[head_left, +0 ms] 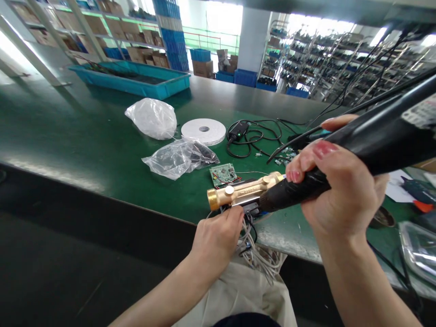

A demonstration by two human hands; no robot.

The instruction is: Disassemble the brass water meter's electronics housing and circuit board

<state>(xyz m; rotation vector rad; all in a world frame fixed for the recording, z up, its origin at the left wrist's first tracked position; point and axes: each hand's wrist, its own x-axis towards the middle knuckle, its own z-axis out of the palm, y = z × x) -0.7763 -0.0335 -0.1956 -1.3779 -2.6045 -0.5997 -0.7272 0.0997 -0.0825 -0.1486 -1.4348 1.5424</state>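
My right hand (344, 190) is wrapped around a black electric screwdriver (371, 136), with its tapered nose pointing down and left. Its tip is hidden against a small grey and blue part (251, 208) beside a brass pipe fitting (245, 190). The fitting has a threaded end on the left and round bosses on top. Closed fingers of my left hand (218, 231) grip the near side of the fitting; the fingertips are partly hidden. Grey cables (259, 261) hang in a bundle below it over the table edge. A green circuit board (223, 174) lies just behind the fitting.
Beyond the board are clear plastic bags (177, 156), a white tape roll (203, 131) and a black adapter (239, 130) with coiled cable. Small metal pieces (282, 159) lie near the right hand. A blue tray (129, 79) stands at the back left, a clear container (420, 247) at the right.
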